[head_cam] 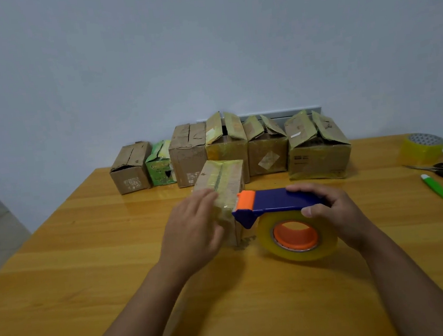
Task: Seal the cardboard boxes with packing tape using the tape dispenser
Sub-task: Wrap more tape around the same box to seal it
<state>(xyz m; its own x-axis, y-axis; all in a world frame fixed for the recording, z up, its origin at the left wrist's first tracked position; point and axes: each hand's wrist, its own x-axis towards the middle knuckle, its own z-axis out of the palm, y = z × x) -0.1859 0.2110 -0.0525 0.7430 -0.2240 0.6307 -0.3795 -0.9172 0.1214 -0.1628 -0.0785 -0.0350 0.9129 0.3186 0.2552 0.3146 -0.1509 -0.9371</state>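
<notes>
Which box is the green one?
The small green box, second from the left in the back row against the wall. It sits between two brown cardboard boxes; every other box on the table is plain brown cardboard.

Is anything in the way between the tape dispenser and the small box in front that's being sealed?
Nothing visible. The right hand grips the tape dispenser, whose orange end sits against the near right edge of the small box. The left hand rests with straight fingers on the box's near left side, clear of the dispenser's end.
</notes>
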